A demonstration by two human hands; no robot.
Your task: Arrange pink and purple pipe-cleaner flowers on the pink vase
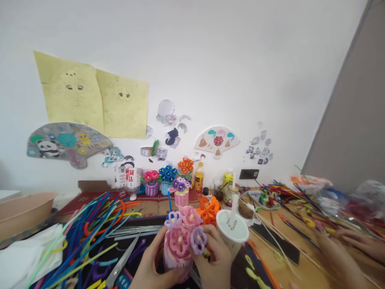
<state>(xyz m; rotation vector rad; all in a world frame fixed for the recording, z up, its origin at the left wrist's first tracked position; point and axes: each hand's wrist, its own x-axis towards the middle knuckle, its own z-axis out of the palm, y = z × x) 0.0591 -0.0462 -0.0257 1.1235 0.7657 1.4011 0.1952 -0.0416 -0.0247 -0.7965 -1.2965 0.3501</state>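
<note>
Between my two hands is a small flowerpot of pipe-cleaner flowers, with pink and lilac blooms over a pink and purple striped pot. My left hand wraps around the pot's left side, its thumb across the front. At the right, my right hand closes on the lilac flower and the pot's edge. The pot's base is partly hidden behind my fingers. Close by my right hand stands a lidded drink cup with a straw. Scissors lie left of my left hand.
Loose pipe cleaners spread over the left side. Finished flowerpots line the back, near a juice bottle. An orange bundle of pipe cleaners lies behind the cup. Another person's hands work at the right. A phone-like black slab lies between.
</note>
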